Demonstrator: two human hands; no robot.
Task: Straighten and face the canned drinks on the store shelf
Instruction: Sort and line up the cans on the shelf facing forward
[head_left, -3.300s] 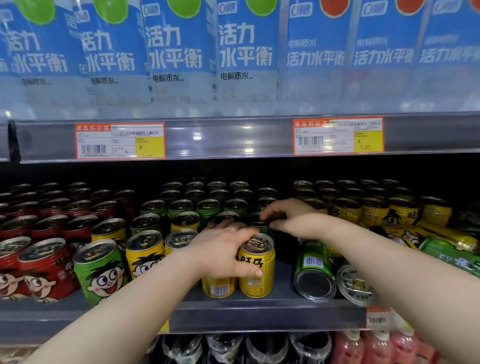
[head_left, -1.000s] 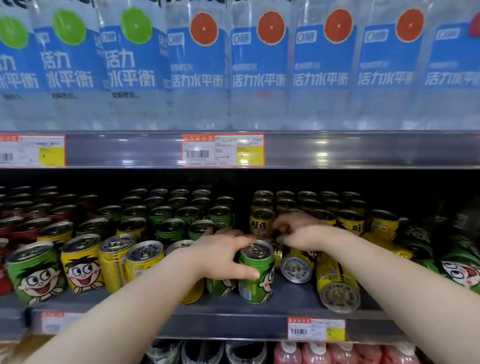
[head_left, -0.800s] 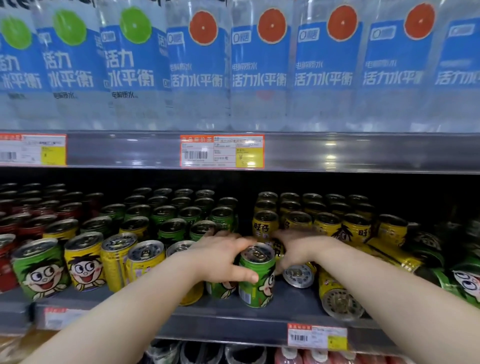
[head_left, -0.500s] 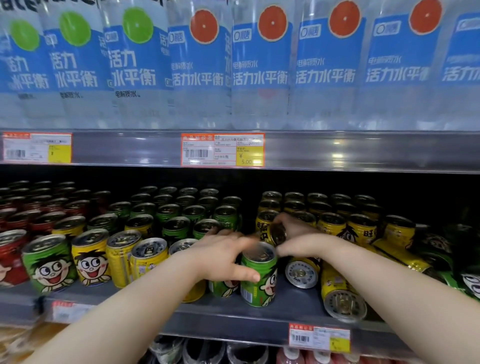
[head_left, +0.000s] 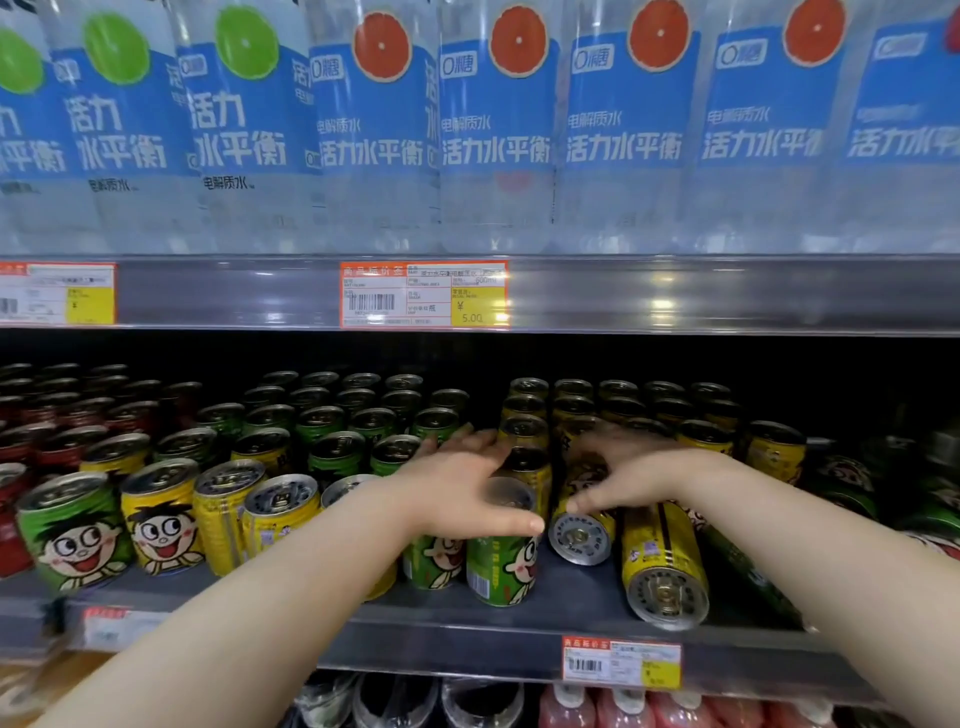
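Canned drinks (head_left: 161, 519) stand in rows on the middle shelf (head_left: 571, 597). At its front edge the left hand (head_left: 457, 499) clasps one upright green can (head_left: 501, 569), with a second green can (head_left: 434, 558) just beside it. Two yellow cans lie toppled, bases outward: the left toppled can (head_left: 579, 538) and the right toppled can (head_left: 665, 571). The right hand (head_left: 628, 478), blurred, covers the left one; I cannot tell its grip.

The green can (head_left: 501, 571) shows a big-eyed cartoon face and a white barcode patch. Left of it stand yellow cans (head_left: 161, 519) with the same face and, farther left, red cans (head_left: 62, 449), while right of it lie striped yellow cans (head_left: 660, 551) with silver ends. Above it, a white price tag (head_left: 423, 294) has an orange border and yellow patch, and clear bottles (head_left: 496, 130) wear blue labels with green or orange-red fruit discs.
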